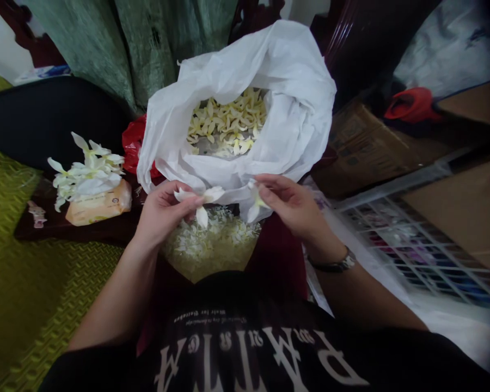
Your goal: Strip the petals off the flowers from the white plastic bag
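Note:
My left hand pinches a white flower with long petals and a yellowish centre. Between the thumb and fingers of my right hand is a second white flower, partly covered by the fingers. Both hands are just in front of a large white plastic bag, whose wide mouth shows many pale yellow flower pieces inside. Below the hands, many small white flower parts lie in a heap near my lap; what holds them is hard to make out.
At left, white flowers lie on an orange tissue pack upon a dark wooden surface. A red plastic bag sits beside the white one. Cardboard boxes and a wire rack stand at right.

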Demonstrator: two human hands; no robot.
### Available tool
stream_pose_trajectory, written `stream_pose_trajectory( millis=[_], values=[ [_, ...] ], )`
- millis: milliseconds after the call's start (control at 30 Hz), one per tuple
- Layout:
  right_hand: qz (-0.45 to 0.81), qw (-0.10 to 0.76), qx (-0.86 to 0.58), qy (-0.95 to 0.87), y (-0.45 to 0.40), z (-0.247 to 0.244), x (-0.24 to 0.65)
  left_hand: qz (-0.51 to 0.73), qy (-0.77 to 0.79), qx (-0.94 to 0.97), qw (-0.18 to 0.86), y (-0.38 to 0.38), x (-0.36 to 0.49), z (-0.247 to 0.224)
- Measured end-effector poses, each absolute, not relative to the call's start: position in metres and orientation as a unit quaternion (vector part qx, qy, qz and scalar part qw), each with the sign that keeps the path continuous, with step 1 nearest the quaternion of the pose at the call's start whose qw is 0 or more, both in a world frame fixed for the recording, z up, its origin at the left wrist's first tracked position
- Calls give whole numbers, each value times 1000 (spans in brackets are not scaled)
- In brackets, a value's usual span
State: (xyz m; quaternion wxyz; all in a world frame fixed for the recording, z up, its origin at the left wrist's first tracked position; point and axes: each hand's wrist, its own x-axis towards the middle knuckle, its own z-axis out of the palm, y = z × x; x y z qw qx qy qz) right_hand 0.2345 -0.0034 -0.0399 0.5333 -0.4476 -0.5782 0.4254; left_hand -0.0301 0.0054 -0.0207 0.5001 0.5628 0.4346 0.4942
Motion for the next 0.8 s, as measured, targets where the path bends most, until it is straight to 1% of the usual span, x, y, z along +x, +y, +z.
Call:
stream_pose_trajectory(
  millis=[100,167,233,400,467,567,667,800],
  values=[
    [435,493,-414,-629,-13,-37,214,465,432,581,510,3,-18,-18],
    [476,461,-398,-634,-15,-34,199,447,426,594,516,1,-10,-18],
    [516,450,-394,-613,-13,-34,186,450,416,597,518,1,-6,-19],
    [591,502,-368,-513,-5,-40,172,453,377,585,557,1,-8,-17],
    [601,512,-361,-496,-3,-39,170,459,368,598,544,1,-10,-14],
    [596,513,-350,-509,-4,-36,169,494,373,604,502,1,-10,-11],
    [571,530,-346,-523,-5,-31,168,511,375,572,521,2,-8,-10],
    [553,581,-343,-488,-1,-29,165,525,376,543,537,6,-1,-10]
  ],
)
